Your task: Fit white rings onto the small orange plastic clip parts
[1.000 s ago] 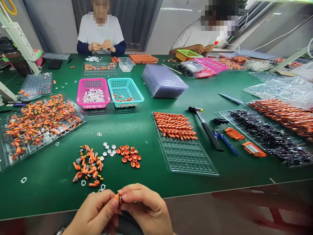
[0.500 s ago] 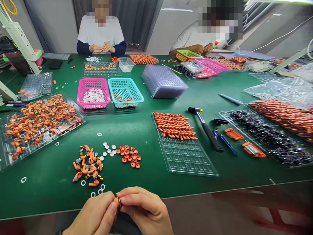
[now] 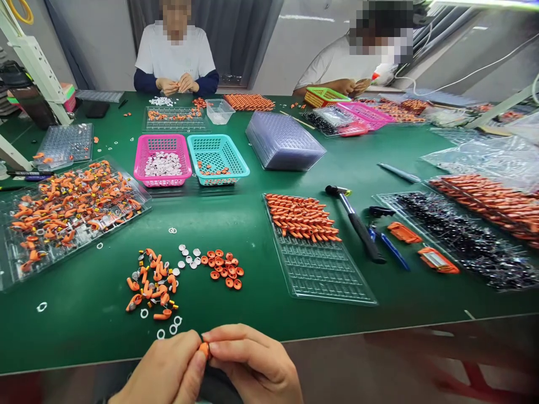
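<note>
My left hand [image 3: 162,373] and my right hand [image 3: 256,367] meet at the table's near edge, fingertips pinched together on one small orange part [image 3: 205,349]. Just beyond them on the green mat lie a heap of curved orange pieces [image 3: 151,283], a cluster of round orange caps [image 3: 223,269], a few small white discs [image 3: 189,259] and loose white rings [image 3: 168,328]. To the right, a clear grid tray [image 3: 324,275] carries rows of finished orange parts [image 3: 301,216] in its far half.
A clear tray of mixed orange parts [image 3: 63,207] lies at left. Pink basket [image 3: 162,160], teal basket [image 3: 217,157], stacked clear trays [image 3: 282,140], a hammer [image 3: 357,224] and trays of black parts [image 3: 463,235] stand further off. Two people work across the table.
My hands have slid slightly lower toward the table's edge, still pinching the small orange part. The view shifted a little; nothing on the mat moved.
</note>
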A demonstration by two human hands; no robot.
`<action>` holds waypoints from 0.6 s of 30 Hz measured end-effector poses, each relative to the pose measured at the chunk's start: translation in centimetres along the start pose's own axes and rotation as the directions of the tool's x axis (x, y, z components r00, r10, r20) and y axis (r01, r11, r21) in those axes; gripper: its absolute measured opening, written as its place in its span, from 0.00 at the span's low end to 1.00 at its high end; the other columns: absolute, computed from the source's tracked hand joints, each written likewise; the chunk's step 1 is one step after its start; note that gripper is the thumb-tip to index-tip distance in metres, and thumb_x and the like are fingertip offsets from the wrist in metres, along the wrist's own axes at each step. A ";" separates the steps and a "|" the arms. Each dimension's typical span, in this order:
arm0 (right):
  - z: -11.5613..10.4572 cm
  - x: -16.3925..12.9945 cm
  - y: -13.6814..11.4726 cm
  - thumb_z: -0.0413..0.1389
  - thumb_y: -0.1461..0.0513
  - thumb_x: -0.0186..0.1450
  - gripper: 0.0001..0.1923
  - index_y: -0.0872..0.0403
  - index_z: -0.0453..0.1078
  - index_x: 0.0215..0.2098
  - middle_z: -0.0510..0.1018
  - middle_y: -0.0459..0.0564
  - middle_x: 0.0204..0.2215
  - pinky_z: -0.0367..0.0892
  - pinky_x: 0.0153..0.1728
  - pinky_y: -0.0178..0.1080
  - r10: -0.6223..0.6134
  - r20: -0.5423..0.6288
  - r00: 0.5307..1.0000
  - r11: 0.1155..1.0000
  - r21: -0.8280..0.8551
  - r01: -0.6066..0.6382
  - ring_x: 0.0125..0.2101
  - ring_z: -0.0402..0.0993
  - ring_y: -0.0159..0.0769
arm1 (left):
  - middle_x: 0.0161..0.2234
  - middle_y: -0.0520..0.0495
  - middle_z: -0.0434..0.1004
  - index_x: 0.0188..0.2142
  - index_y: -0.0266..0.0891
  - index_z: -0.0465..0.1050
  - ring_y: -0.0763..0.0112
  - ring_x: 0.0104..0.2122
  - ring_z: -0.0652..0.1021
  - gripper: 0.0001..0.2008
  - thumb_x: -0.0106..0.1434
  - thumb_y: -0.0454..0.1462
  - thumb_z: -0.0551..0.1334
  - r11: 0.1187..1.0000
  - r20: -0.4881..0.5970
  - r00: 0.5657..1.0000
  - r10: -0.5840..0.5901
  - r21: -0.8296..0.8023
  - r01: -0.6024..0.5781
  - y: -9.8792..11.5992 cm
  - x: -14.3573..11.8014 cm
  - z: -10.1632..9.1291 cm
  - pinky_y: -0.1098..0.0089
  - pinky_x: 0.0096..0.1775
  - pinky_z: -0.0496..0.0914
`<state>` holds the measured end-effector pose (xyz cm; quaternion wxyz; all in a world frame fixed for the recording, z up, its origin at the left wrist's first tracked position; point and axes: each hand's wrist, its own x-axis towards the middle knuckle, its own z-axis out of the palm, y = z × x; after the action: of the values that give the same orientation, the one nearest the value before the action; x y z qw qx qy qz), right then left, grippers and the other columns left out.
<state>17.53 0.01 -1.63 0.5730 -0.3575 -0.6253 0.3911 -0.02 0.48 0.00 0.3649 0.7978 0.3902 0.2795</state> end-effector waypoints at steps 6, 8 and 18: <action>-0.3 -0.3 -0.2 0.61 0.71 0.65 0.15 0.47 0.79 0.45 0.85 0.53 0.36 0.81 0.34 0.34 -0.015 0.031 0.999 1.000 -0.010 0.015 0.32 0.84 0.39 | 0.24 0.53 0.73 0.32 0.43 0.62 0.72 0.21 0.74 0.15 0.74 0.40 0.44 1.000 -0.050 0.999 0.019 0.021 -0.018 -0.1 -0.2 0.4 0.74 0.24 0.67; -0.5 -0.4 -0.1 0.61 0.72 0.64 0.18 0.46 0.79 0.46 0.85 0.53 0.37 0.81 0.35 0.35 0.004 0.058 0.998 1.000 0.004 -0.004 0.33 0.84 0.39 | 0.23 0.54 0.71 0.31 0.44 0.60 0.73 0.19 0.72 0.15 0.74 0.38 0.45 0.998 -0.061 0.997 0.052 0.036 -0.050 -0.1 -0.3 0.6 0.75 0.23 0.66; -0.6 -0.9 -0.2 0.63 0.75 0.61 0.20 0.47 0.79 0.46 0.85 0.51 0.38 0.80 0.37 0.34 0.028 0.074 0.997 1.000 0.003 -0.028 0.34 0.84 0.38 | 0.19 0.56 0.67 0.29 0.44 0.55 0.76 0.15 0.70 0.17 0.76 0.39 0.41 0.965 -0.079 0.987 0.142 0.231 -0.120 0.5 0.2 0.4 0.79 0.19 0.65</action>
<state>18.19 -0.81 -1.76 0.5446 -0.3503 -0.6403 0.4133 0.63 0.26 0.20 0.2336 0.8440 0.3826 0.2944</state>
